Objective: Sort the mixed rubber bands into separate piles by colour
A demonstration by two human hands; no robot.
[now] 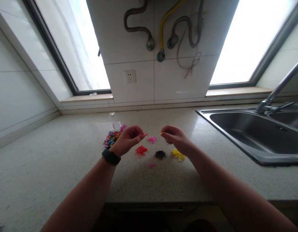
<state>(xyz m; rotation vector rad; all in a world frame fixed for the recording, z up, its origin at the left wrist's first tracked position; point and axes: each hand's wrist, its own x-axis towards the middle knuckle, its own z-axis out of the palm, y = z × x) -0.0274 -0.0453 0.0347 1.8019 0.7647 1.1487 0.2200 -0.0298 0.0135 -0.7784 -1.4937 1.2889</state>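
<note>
My left hand (130, 138), with a dark watch on its wrist, pinches a small red rubber band (145, 135). Across from it, my right hand (173, 136) pinches a small yellow rubber band (161, 133). Below and between the hands lie little piles of bands: a red pile (141, 150), a pink pile (152, 139), a black pile (160, 154) and a yellow pile (178, 155) partly under my right forearm. A smaller pink cluster (152, 165) is nearer the front edge. Beside my left hand spreads a mixed multicoloured heap (112, 138), partly hidden by that hand.
A clear plastic container (114, 120) is behind the mixed heap. To the right, a steel sink (232, 141) with a tap (272, 93) is set into the speckled countertop (74, 167). The tiled wall behind bears a socket (130, 76) and hoses (161, 35).
</note>
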